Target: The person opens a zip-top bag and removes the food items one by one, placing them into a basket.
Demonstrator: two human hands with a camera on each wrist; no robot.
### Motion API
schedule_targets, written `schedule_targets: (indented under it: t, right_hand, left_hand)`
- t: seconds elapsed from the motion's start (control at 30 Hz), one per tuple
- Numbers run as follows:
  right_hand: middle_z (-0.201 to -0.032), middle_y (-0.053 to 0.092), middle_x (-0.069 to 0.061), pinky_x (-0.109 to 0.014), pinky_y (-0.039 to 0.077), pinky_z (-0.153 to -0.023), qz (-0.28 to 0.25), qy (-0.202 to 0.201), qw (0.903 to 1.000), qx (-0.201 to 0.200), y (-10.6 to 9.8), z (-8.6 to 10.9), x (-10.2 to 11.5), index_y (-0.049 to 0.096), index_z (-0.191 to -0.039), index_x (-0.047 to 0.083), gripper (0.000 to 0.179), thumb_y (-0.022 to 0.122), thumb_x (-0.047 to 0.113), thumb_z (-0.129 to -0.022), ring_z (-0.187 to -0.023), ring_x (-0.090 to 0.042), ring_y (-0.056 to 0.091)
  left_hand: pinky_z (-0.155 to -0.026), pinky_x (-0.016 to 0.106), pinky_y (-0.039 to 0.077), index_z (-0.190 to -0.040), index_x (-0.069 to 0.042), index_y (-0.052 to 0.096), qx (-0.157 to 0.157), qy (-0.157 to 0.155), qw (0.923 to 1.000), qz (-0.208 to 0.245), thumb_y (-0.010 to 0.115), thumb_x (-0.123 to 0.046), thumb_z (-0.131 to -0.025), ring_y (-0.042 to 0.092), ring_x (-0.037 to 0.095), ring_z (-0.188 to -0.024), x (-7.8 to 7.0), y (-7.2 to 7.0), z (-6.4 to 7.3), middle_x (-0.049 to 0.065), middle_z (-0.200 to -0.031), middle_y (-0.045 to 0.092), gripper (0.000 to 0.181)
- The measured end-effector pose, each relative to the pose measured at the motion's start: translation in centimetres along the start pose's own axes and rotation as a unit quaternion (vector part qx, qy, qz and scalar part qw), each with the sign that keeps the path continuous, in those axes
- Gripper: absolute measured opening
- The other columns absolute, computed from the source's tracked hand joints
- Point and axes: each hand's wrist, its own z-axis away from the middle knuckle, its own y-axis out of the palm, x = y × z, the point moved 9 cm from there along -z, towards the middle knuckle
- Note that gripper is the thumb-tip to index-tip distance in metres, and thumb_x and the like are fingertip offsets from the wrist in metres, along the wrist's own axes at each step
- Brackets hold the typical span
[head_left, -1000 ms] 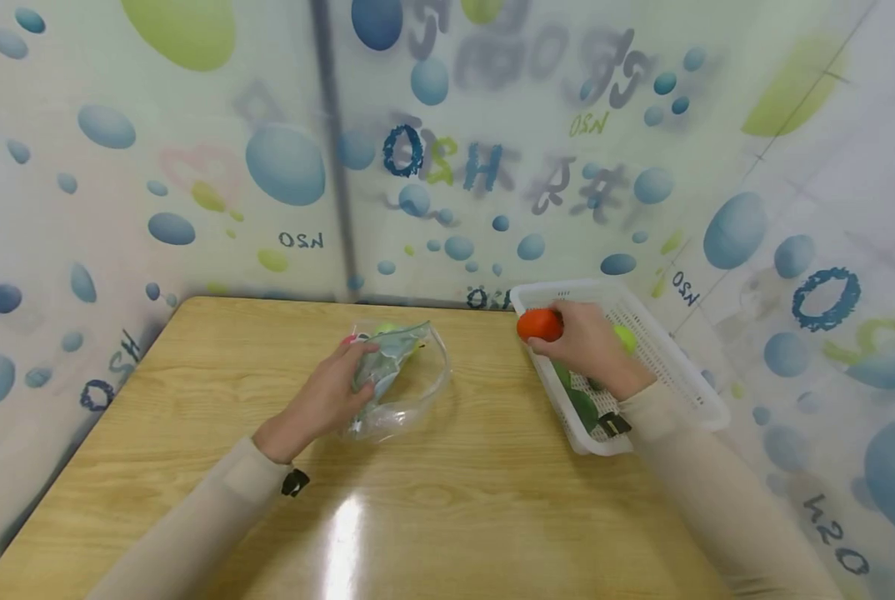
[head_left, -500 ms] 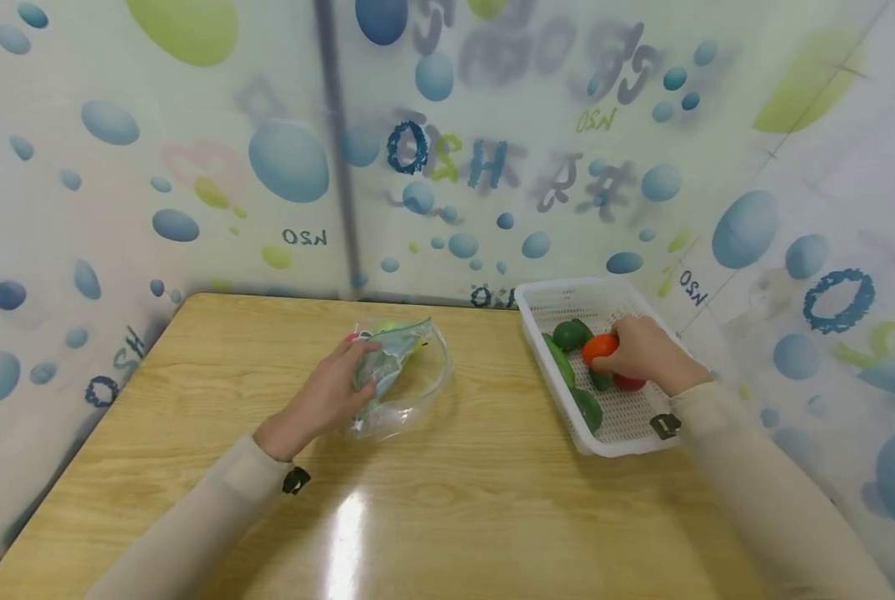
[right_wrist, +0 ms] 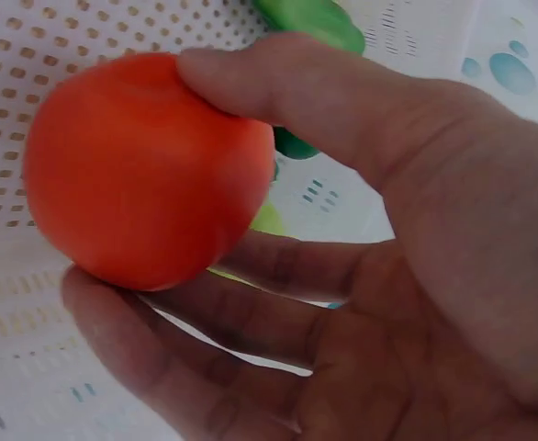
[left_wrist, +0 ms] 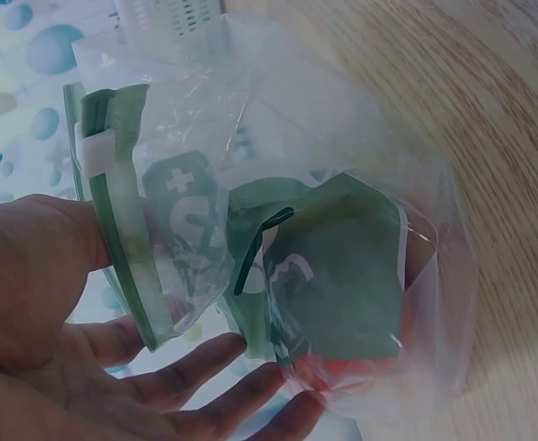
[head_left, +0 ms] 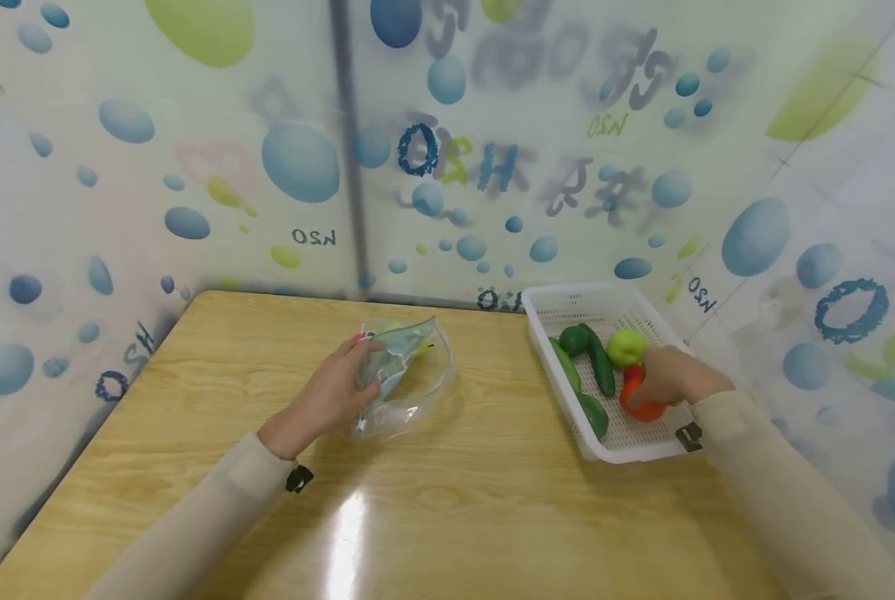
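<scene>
My right hand (head_left: 676, 379) is down inside the white basket, with thumb and fingers curled round an orange-red tomato (right_wrist: 145, 175). Part of a second red item (head_left: 633, 372) shows beside that tomato in the head view. On the table to the left, my left hand (head_left: 335, 392) holds a clear zip bag (head_left: 406, 358) by its green-edged mouth. The left wrist view shows the bag's white slider (left_wrist: 95, 152) close to the thumb. Green printing covers part of the bag, and something red (left_wrist: 347, 372) shows through its plastic below.
The perforated white basket (head_left: 563, 298) stands at the table's back right, by the wall. In it lie a light green apple-like item (head_left: 627, 347), a dark cucumber (head_left: 600, 362) and several other green vegetables. The wooden table (head_left: 432, 508) meets patterned walls behind and right.
My right hand has carried the tomato from above the basket's left rim rightward and down into the basket. The left hand stays at the bag. The head view has shifted slightly.
</scene>
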Motion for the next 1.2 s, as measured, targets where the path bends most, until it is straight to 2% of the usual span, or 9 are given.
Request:
schedule_targets:
  t: [0.13,0.23,0.53,0.67,0.77,0.9,1.0,1.13,1.2]
  right_hand:
    - [-0.081,0.057,-0.003,-0.030,0.041,-0.064,-0.014,0.003,0.9997,0.021,0.8,0.1,-0.4,0.065,-0.090,0.010,0.029,0.091,0.022,-0.083,-0.072,-0.018,0.051]
    - [-0.081,0.057,-0.003,-0.030,0.042,-0.064,-0.014,0.007,0.9998,0.015,0.6,0.3,-0.6,0.066,-0.087,0.011,0.027,0.091,0.019,-0.082,-0.072,-0.019,0.052]
    - [-0.079,0.061,-0.007,-0.034,0.045,-0.068,0.016,-0.003,0.9972,-0.073,-2.1,0.9,0.5,0.070,-0.086,0.006,0.024,0.092,0.014,-0.092,-0.076,-0.025,0.058]
    - [-0.089,0.070,-0.013,-0.040,0.052,-0.072,0.025,-0.018,0.9945,-0.100,-2.8,1.3,2.0,0.077,-0.103,-0.003,0.024,0.089,0.017,-0.097,-0.081,-0.029,0.062]
    - [-0.108,0.080,-0.025,-0.054,0.065,-0.086,0.031,-0.034,0.9909,-0.127,-3.3,1.7,3.6,0.079,-0.122,-0.008,0.038,0.088,0.021,-0.100,-0.093,-0.036,0.071]
    - [-0.119,0.083,-0.030,-0.060,0.066,-0.090,0.034,-0.075,0.9813,-0.174,-3.8,2.1,6.5,0.078,-0.127,-0.010,0.041,0.088,0.021,-0.102,-0.092,-0.037,0.073]
    - [-0.110,0.084,-0.027,-0.053,0.066,-0.082,0.029,-0.113,0.9719,-0.204,-3.9,2.3,9.4,0.079,-0.122,-0.009,0.035,0.087,0.019,-0.103,-0.084,-0.031,0.074]
    - [-0.106,0.086,-0.022,-0.050,0.068,-0.082,0.017,-0.153,0.9626,-0.223,-3.6,2.7,13.7,0.080,-0.124,-0.006,0.030,0.083,0.018,-0.107,-0.087,-0.029,0.080]
    - [-0.110,0.087,-0.021,-0.051,0.070,-0.084,0.016,-0.180,0.9538,-0.240,-3.5,3.1,16.1,0.080,-0.126,-0.004,0.028,0.081,0.018,-0.109,-0.093,-0.031,0.083]
  left_hand:
    - [-0.114,0.070,0.061,-0.160,0.003,0.060,0.001,-0.005,1.0000,0.001,0.076,-0.005,-0.107,0.068,0.057,-0.142,0.0,0.1,0.0,0.039,-0.164,0.059,0.056]
    - [-0.114,0.070,0.061,-0.160,0.004,0.060,-0.003,-0.002,1.0000,0.002,0.075,-0.004,-0.106,0.068,0.057,-0.141,-0.1,0.0,0.0,0.040,-0.162,0.060,0.056]
    - [-0.114,0.071,0.061,-0.163,0.003,0.058,-0.007,0.006,0.9999,0.008,0.076,-0.001,-0.106,0.068,0.058,-0.141,-0.5,-0.2,-0.1,0.040,-0.162,0.059,0.061]
    - [-0.115,0.073,0.059,-0.169,-0.003,0.054,-0.011,0.006,0.9999,0.009,0.077,0.000,-0.105,0.066,0.059,-0.144,-0.5,-0.3,-0.1,0.040,-0.165,0.057,0.069]
    - [-0.110,0.072,0.062,-0.176,-0.010,0.047,-0.012,0.007,0.9999,0.009,0.077,0.000,-0.105,0.068,0.057,-0.139,-0.6,-0.3,-0.1,0.040,-0.162,0.058,0.078]
    - [-0.101,0.069,0.065,-0.185,-0.018,0.029,-0.010,0.000,0.9999,0.007,0.078,-0.002,-0.105,0.072,0.055,-0.128,-0.4,-0.3,-0.2,0.044,-0.160,0.057,0.095]
    - [-0.104,0.070,0.064,-0.187,-0.011,0.019,-0.005,-0.015,0.9999,0.005,0.078,-0.004,-0.105,0.070,0.057,-0.131,-0.2,-0.3,-0.3,0.046,-0.164,0.053,0.101]
    - [-0.112,0.074,0.059,-0.178,0.009,0.027,0.016,-0.058,0.9980,-0.019,0.075,-0.014,-0.108,0.061,0.064,-0.140,0.3,-0.1,-0.3,0.047,-0.165,0.051,0.088]
    - [-0.111,0.074,0.058,-0.172,0.015,0.035,0.033,-0.081,0.9954,-0.039,0.072,-0.021,-0.110,0.059,0.065,-0.137,0.6,0.0,-0.2,0.048,-0.160,0.052,0.081]
